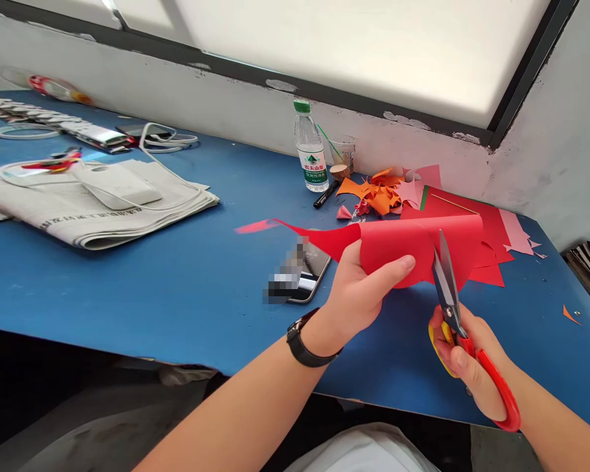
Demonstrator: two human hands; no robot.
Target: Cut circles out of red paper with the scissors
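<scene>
A folded-over sheet of red paper (pixel 398 239) hangs above the blue table, pinched in my left hand (pixel 361 282) with the thumb on its front face. A narrow red strip trails off its left end and is blurred. My right hand (pixel 476 364) grips a pair of scissors (pixel 450 288) by red and yellow handles. The scissor blades point up and stand slightly apart, with the right part of the red paper between them. Under the paper's left end, a smartphone (pixel 309 275) lies on the table, partly covered by a pixelated patch.
Behind the paper are orange paper scraps (pixel 381 193), more red sheets (pixel 491 229), a black marker (pixel 326 195) and a water bottle (pixel 311 151). Folded newspapers (pixel 103 223) with a white box (pixel 120 183) and cables lie left on the blue table (pixel 177 288). A wall bounds the back.
</scene>
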